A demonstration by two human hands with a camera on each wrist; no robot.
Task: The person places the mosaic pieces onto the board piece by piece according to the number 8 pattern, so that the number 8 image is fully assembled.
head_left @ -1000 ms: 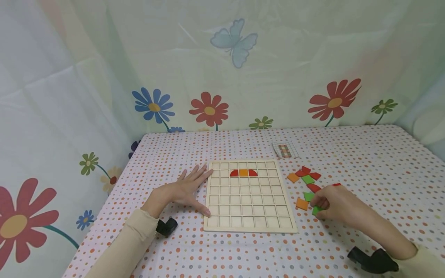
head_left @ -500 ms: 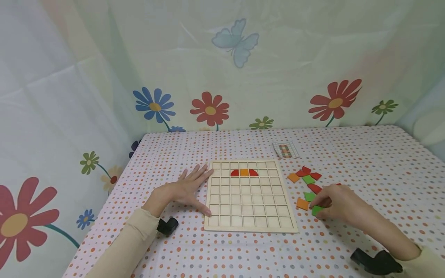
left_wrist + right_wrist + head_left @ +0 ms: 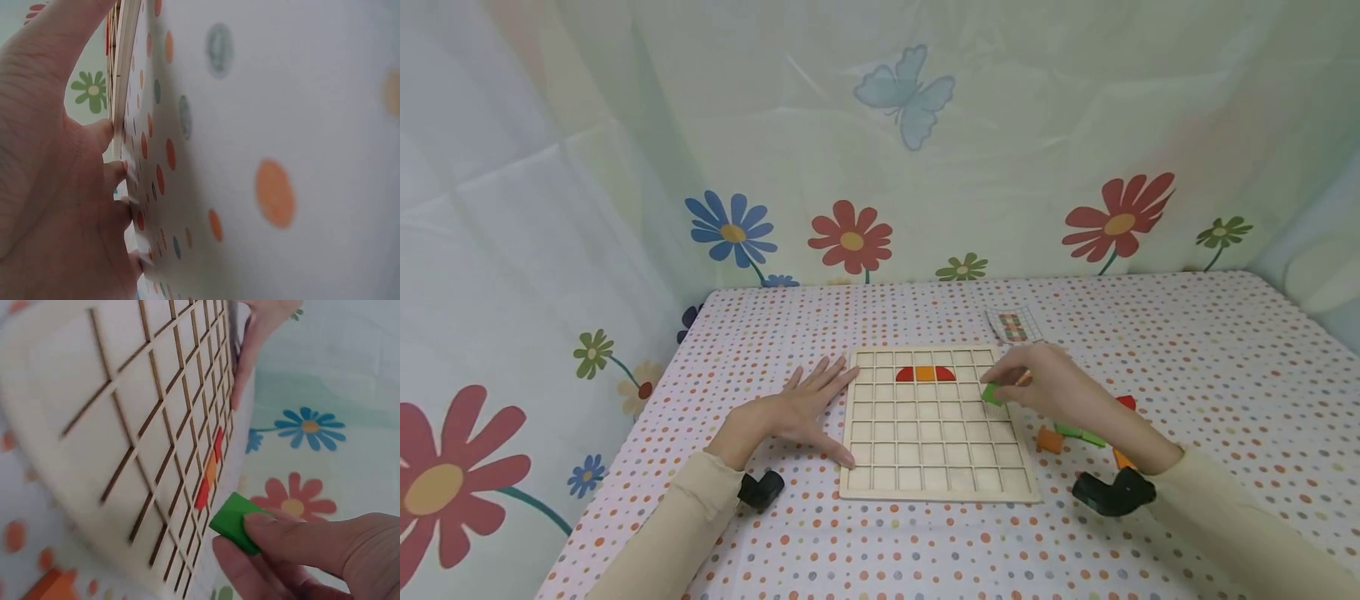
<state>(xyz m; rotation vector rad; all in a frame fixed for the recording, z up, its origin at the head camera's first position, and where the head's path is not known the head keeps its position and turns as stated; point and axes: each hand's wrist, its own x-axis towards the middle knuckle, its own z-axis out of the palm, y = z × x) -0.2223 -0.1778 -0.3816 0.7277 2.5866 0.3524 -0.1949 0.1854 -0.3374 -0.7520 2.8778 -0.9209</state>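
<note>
A pale wooden board (image 3: 936, 432) with a grid of square cells lies on the table. In its second row from the back sit an orange square tile (image 3: 926, 373) and a red rounded piece on either side of it. My left hand (image 3: 797, 410) rests with spread fingers along the board's left edge, thumb near the front corner; the left wrist view shows its fingertips at the wooden edge. My right hand (image 3: 1047, 379) pinches a green square tile (image 3: 236, 520) between thumb and fingers, over the right side of the board.
Right of the board lie loose orange tiles (image 3: 1050, 440), green tiles (image 3: 1070, 430) and a red piece (image 3: 1126, 402), partly hidden by the right arm. Behind them is a small printed pattern card (image 3: 1013, 325). The dotted cloth (image 3: 820, 542) covers the table up to a flowered backdrop.
My right hand has picked up a green tile from the loose pieces and moved left and away from me, over the board. The left hand has stayed in place.
</note>
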